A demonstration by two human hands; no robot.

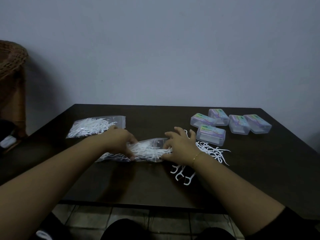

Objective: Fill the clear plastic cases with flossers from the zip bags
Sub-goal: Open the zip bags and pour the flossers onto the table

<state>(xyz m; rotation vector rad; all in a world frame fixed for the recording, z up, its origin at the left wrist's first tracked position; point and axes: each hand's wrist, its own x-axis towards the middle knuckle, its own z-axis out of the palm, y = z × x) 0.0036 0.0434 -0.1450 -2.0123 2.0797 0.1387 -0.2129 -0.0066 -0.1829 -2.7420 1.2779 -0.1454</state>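
Note:
A zip bag (147, 151) of white flossers lies at the middle of the dark table (155, 187). My left hand (119, 141) grips its left part, fingers curled over the plastic. My right hand (180, 149) is at the bag's open right end, thumb and fingers pinching flossers there. Loose flossers (213, 151) lie scattered right of my right hand, and a few more flossers (181, 174) lie nearer me. Several clear plastic cases (211, 136) with coloured labels stand closed at the back right. A second zip bag (97, 127) full of flossers lies at the back left.
A grey wall rises right behind the table. A wicker chair (12, 75) stands at the far left. The table's front edge is near my knees, with tiled floor below.

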